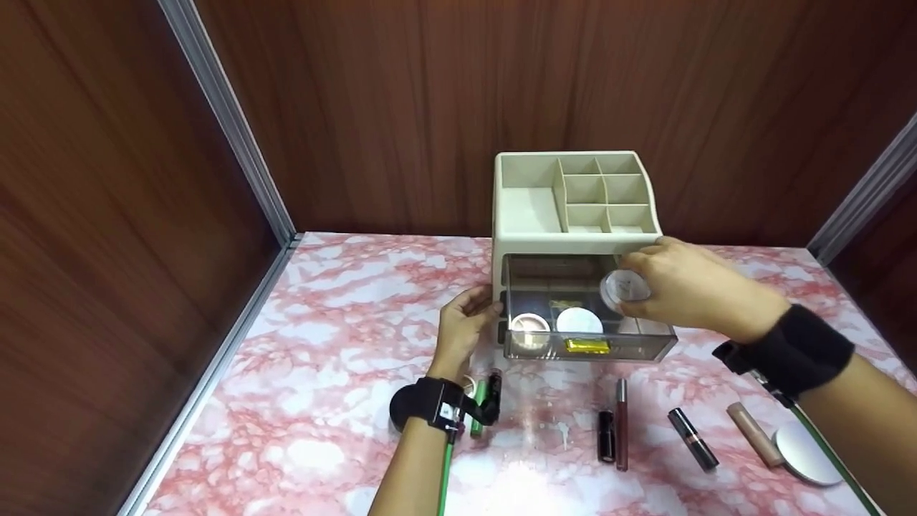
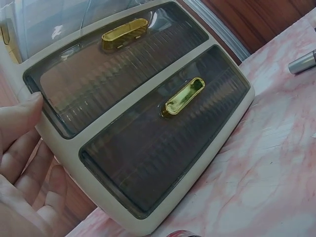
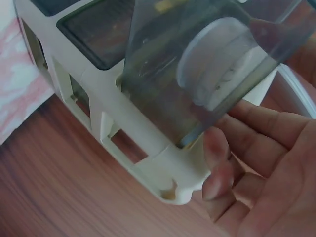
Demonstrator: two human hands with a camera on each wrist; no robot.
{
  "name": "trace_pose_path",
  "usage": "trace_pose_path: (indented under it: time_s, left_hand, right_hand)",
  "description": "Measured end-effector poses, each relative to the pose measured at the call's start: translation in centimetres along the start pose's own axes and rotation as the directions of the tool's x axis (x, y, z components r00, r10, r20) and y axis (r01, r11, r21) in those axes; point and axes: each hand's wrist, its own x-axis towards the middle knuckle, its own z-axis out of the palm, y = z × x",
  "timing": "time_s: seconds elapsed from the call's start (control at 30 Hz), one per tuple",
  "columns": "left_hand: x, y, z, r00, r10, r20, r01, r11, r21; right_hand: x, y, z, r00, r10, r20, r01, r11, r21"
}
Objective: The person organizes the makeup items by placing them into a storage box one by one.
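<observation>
A cream makeup organizer (image 1: 579, 242) has its smoky clear top drawer (image 1: 648, 349) pulled out. Two round cosmetic cases lie inside, a peach-toned one (image 1: 530, 330) and a white one (image 1: 579, 322). My right hand (image 1: 691, 290) pinches a round clear-lidded jar (image 1: 625, 288) over the drawer's right part; the right wrist view shows that jar (image 3: 217, 64) through the drawer wall. At the organizer's left side, my left hand (image 1: 462, 326) holds the edge, its thumb (image 2: 24, 113) on the front frame and its fingers along the side. Two lower drawers with gold handles (image 2: 185, 96) are closed.
In front lie a lip gloss tube (image 1: 622, 430), a short black tube (image 1: 606, 437), a black lipstick (image 1: 693, 438), a beige tube (image 1: 756, 435) and a white disc (image 1: 808, 453). Near my left wrist are a green tube (image 1: 478, 416) and a black round item (image 1: 402, 410). A brown wall (image 1: 394, 115) stands behind.
</observation>
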Motion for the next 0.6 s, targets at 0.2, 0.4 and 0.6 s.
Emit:
trace_pose_path:
  time_s: [0.2,0.4,0.6]
  left_hand:
    - [-0.01,-0.11,0.07,1.000,0.003,0.014,-0.004,1.000,0.006]
    - [-0.01,-0.08,0.05,1.000,0.008,0.024,-0.008,1.000,0.007]
    - [0.11,-0.04,-0.14,1.000,-0.015,0.020,0.015,1.000,0.008]
  right_hand:
    - [0.49,-0.35,-0.01,0.998,-0.030,0.054,0.032,0.999,-0.028]
    - [0.64,-0.46,-0.48,0.992,-0.099,0.074,0.102,0.994,-0.037]
    - [0.92,-0.95,-0.42,0.984,-0.117,0.133,0.125,0.990,-0.058]
